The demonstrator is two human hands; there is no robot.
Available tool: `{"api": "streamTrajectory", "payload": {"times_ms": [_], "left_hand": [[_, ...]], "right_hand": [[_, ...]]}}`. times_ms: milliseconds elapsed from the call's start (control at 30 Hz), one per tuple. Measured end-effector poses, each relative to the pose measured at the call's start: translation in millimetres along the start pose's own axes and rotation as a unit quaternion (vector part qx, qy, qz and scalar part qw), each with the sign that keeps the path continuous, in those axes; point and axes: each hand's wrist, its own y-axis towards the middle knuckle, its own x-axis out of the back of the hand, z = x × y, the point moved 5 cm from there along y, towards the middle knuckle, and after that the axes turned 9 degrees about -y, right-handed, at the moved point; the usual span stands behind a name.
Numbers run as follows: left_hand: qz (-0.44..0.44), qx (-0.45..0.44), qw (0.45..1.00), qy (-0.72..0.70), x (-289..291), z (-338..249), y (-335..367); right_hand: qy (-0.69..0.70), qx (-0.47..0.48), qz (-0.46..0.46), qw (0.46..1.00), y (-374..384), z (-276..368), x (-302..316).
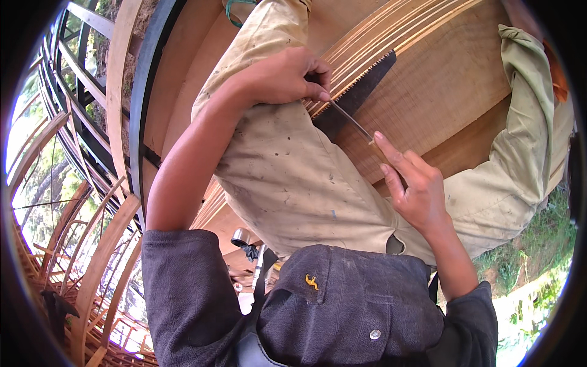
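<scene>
A dark saw blade [372, 74] lies slantwise beside my leg, its toothed edge turned up and to the left. Where its lower end goes, my trouser leg hides it. Across the teeth runs a thin metal file [350, 117]. Its pale handle end sits in my right hand [416, 186], the index finger stretched along it and the thumb below. My left hand [286, 78] rests over my raised knee, thumb and fingers pinched at the file's far tip.
I sit on wide wooden boards [446, 79], with several thin wood strips [391, 30] lying beyond the saw. A dark curved rim [143, 92] and curved wooden ribs [101, 269] stand at the left. A metal cup [240, 237] is near my left elbow. Grass [526, 244] shows at the right.
</scene>
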Motion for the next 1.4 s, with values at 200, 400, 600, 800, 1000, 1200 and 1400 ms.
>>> {"api": "streamTrajectory", "payload": {"times_ms": [200,400,600,800,1000,1200,1400], "left_hand": [[0.005,-0.004,1.0,0.002,-3.3,-3.1,9.3],[0.03,-0.004,1.0,0.006,-7.9,2.7,18.6],[0.006,-0.005,0.999,0.049,-1.7,16.0,26.0],[-0.023,0.067,0.997,-0.012,38.8,34.5,13.4],[0.045,0.012,0.999,0.001,12.5,10.1,-2.1],[0.025,0.012,1.0,0.001,2.3,-3.1,6.9],[0.042,0.02,0.999,0.0,1.5,2.0,17.0]], "right_hand": [[-0.026,-0.005,-0.003,1.0,-1.6,-5.3,7.2],[-0.033,-0.011,0.02,0.999,1.6,-7.5,9.8],[-0.049,-0.011,0.026,0.998,22.9,-2.1,0.7],[-0.048,0.011,-0.02,0.999,55.9,16.2,-17.9],[-0.007,0.015,-0.021,1.0,6.2,6.5,-11.5],[-0.006,0.002,-0.032,0.999,-4.4,1.5,-1.5],[-0.007,0.011,-0.009,1.0,7.0,-7.8,10.8]]}}
